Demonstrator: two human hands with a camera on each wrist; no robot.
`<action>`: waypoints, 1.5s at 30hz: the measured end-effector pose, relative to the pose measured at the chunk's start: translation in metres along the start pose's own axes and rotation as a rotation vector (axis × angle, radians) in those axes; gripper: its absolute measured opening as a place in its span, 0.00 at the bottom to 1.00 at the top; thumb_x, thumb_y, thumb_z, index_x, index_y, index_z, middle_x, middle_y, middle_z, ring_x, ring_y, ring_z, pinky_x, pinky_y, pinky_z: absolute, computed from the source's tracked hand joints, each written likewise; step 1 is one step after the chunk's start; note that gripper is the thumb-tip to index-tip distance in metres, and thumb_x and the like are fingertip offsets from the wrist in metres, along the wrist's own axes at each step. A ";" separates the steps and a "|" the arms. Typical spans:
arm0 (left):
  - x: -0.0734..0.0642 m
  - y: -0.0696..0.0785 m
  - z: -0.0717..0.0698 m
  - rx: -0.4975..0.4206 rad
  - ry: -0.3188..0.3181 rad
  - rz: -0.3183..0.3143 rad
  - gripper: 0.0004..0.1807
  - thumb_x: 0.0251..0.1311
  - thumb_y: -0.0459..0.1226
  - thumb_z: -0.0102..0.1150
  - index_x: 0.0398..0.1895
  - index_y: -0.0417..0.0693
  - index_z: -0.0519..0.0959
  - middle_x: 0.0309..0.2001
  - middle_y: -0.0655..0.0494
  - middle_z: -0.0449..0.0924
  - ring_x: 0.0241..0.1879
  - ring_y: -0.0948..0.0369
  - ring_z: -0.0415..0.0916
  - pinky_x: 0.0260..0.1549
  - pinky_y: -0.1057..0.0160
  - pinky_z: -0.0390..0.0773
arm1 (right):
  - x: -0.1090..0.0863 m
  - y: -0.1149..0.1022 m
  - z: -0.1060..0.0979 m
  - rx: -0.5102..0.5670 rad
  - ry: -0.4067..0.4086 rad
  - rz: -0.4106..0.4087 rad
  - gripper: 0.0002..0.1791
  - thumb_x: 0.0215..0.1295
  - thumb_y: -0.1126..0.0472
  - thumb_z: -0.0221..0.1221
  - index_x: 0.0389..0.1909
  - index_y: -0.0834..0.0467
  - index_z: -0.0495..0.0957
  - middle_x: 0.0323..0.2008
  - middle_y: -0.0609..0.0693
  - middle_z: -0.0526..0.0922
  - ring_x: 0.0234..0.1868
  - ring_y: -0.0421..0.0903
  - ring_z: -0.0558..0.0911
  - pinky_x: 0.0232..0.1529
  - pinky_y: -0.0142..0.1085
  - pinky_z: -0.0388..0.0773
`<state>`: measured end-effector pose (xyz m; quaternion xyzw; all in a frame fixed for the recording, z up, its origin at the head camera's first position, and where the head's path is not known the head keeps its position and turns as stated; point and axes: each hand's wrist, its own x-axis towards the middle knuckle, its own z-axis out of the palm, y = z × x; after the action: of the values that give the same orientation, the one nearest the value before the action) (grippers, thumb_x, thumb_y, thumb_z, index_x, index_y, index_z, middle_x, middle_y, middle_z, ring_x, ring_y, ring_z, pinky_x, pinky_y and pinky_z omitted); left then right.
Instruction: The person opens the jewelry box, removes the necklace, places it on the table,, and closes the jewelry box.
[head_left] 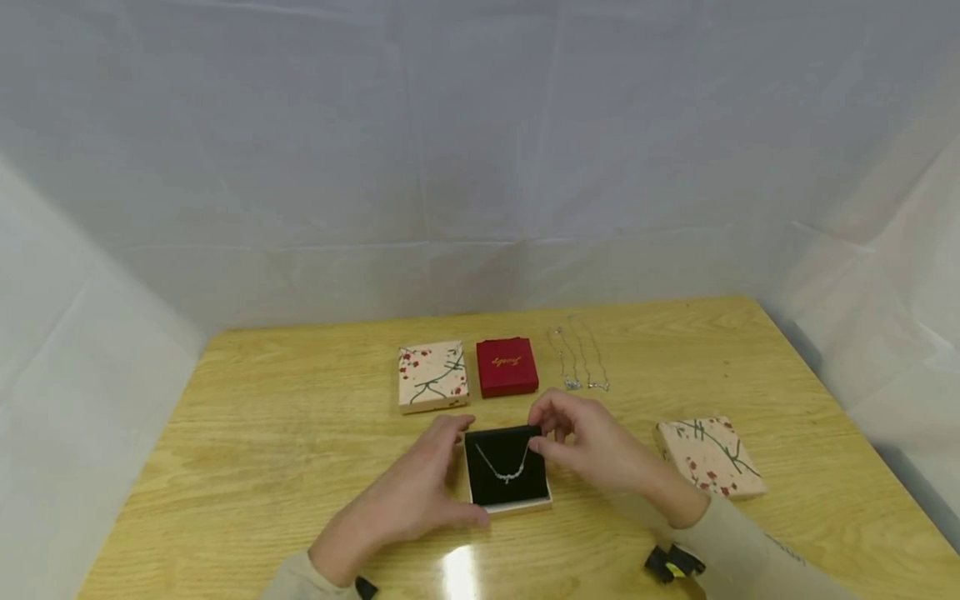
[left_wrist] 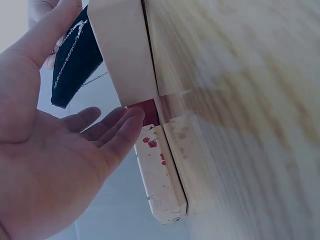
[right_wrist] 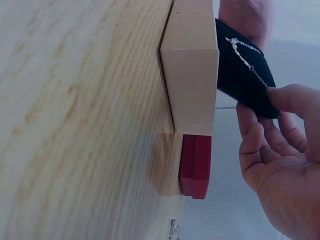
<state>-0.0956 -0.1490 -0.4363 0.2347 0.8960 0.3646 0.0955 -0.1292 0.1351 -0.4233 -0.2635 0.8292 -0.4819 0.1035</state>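
A black necklace pad [head_left: 527, 492] bears a silver necklace [head_left: 507, 478] and sits tilted at the top of a cream box [right_wrist: 190, 80], its far edge raised. My right hand [head_left: 596, 442] pinches the pad's far right corner, thumb on the upper face and fingers beneath. Part of the chain hangs below the pad in both wrist views. My left hand [head_left: 420, 487] lies around the box's left side, thumb by the near left corner. In the left wrist view its fingers [left_wrist: 120, 132] are extended, with the palm facing the box.
Behind the box are a floral lid or box [head_left: 432, 375] and a red jewelry box [head_left: 507, 367]. Two silver necklaces [head_left: 573, 384] lie on the wooden table [head_left: 262, 433] beside the red box. Another floral piece [head_left: 712, 457] lies by my right forearm.
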 end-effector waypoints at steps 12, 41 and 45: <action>0.002 0.006 -0.008 -0.049 0.063 -0.046 0.48 0.56 0.52 0.81 0.75 0.42 0.68 0.65 0.49 0.76 0.64 0.51 0.75 0.66 0.47 0.76 | 0.000 0.000 -0.002 -0.024 0.011 -0.049 0.13 0.71 0.66 0.68 0.49 0.51 0.78 0.45 0.45 0.82 0.37 0.44 0.81 0.36 0.37 0.83; 0.010 0.012 -0.012 -0.399 0.050 -0.123 0.22 0.71 0.39 0.68 0.63 0.39 0.77 0.48 0.53 0.82 0.48 0.57 0.80 0.51 0.60 0.84 | 0.000 -0.006 -0.004 0.039 0.067 -0.044 0.14 0.72 0.67 0.67 0.53 0.54 0.76 0.47 0.48 0.82 0.42 0.48 0.82 0.45 0.36 0.85; 0.010 0.014 -0.012 -0.427 0.057 -0.132 0.21 0.72 0.39 0.67 0.62 0.37 0.78 0.48 0.52 0.82 0.48 0.57 0.80 0.52 0.60 0.84 | 0.000 -0.006 -0.003 0.062 0.086 -0.041 0.15 0.71 0.68 0.67 0.54 0.57 0.76 0.48 0.49 0.82 0.45 0.48 0.83 0.47 0.36 0.85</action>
<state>-0.1040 -0.1431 -0.4179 0.1396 0.8144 0.5453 0.1411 -0.1285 0.1348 -0.4165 -0.2560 0.8119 -0.5205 0.0659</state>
